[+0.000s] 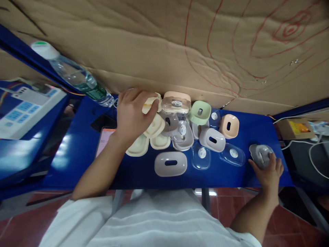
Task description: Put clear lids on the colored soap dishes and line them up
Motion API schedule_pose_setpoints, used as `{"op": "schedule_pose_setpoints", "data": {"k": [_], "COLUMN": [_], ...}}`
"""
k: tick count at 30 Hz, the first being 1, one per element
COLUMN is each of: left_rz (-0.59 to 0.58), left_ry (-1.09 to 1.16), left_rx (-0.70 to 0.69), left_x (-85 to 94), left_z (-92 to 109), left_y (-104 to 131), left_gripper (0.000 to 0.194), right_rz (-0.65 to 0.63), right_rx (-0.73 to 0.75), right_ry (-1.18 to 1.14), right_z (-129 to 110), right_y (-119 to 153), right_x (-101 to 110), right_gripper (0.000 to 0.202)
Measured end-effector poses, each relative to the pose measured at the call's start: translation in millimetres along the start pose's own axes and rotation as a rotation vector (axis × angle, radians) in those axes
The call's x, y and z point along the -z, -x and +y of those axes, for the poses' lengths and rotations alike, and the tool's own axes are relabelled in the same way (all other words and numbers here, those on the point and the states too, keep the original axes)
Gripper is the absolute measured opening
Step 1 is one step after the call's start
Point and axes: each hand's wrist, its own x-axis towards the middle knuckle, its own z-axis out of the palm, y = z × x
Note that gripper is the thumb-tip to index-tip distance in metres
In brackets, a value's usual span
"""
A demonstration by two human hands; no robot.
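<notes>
My left hand reaches over the cream plastic pieces, its thumb and fingers around a cream box at the back; its palm hides part of the pile. Below it lie a cream slotted piece and more cream pieces. At the far right, my right hand has its thumb and fingers around a small grey box, which seems to have a clear part on it. A pale grey slotted tray lies alone near the front edge, between the hands.
Mid-table are a green slotted box, an orange one, a grey one, a clear-covered peach box and labelled clear lids. A water bottle leans at left, near a phone. Cardboard walls the back.
</notes>
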Motion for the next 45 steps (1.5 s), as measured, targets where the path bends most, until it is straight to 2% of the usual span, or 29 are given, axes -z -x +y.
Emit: {"op": "schedule_pose_setpoints", "data": {"k": [3,5,8,11,13,14,16,18,19,21,23,26,31,33,36,39,42,45], "left_rz": [0.049,0.061,0.027,-0.054,-0.175,-0.255,-0.422,-0.543,-0.575,-0.592,-0.556,-0.454,-0.307,-0.277,-0.196,-0.112,-0.035,0.074], "left_ry": [0.015,0.057,0.135,0.234,0.356,0.44,0.639,0.824,0.89,0.956,0.951,0.929,0.828,0.7,0.562,0.588,0.648,0.671], "left_rx": [-0.005,-0.007,-0.025,-0.059,-0.066,-0.059,-0.045,-0.064,-0.087,-0.132,-0.136,-0.114,-0.168,-0.177,-0.137,-0.108,-0.112,-0.096], "left_x": [5.1,4.0,-2.5,-11.6,-19.1,-23.3,-32.1,-39.8,-42.6,-45.4,-45.3,-42.6,-30.7,-22.7,-12.8,-10.4,-16.4,-27.2], "left_z": [14,20,27,37,48,55,67,76,77,76,69,57,37,27,10,-2,-10,-17], "left_y": [-4,-5,-4,3,12,18,30,38,40,39,34,25,7,0,-10,-15,-16,-16], "left_gripper": [0.02,0.019,0.02,0.02,0.024,0.034,0.069,0.099,0.107,0.107,0.096,0.085,0.081,0.076,0.075,0.079,0.078,0.071], "right_rz": [0.078,0.096,0.073,0.049,0.056,0.054,0.011,-0.086,-0.152,-0.3,-0.38,-0.414,-0.48,-0.449,-0.384,-0.452,-0.57,-0.605], "right_rx": [0.094,0.09,-0.015,-0.167,-0.179,-0.147,-0.024,0.134,0.208,0.349,0.449,0.546,0.545,0.572,0.693,0.784,0.853,0.971], "right_ry": [-0.043,-0.074,-0.164,-0.285,-0.381,-0.437,-0.567,-0.688,-0.745,-0.83,-0.88,-0.934,-0.976,-0.901,-0.701,-0.57,-0.517,-0.569], "right_z": [8,5,-8,-35,-64,-82,-125,-170,-191,-227,-253,-274,-295,-305,-320,-331,-338,-350], "right_y": [-15,-17,-9,9,24,31,47,62,68,75,76,64,17,-8,-44,-71,-81,-74], "right_x": [-5,-4,4,14,20,22,24,24,23,19,13,7,2,-2,-16,-33,-39,-29], "right_gripper": [0.088,0.08,0.08,0.078,0.075,0.075,0.081,0.085,0.085,0.084,0.084,0.081,0.067,0.067,0.07,0.072,0.076,0.085]}}
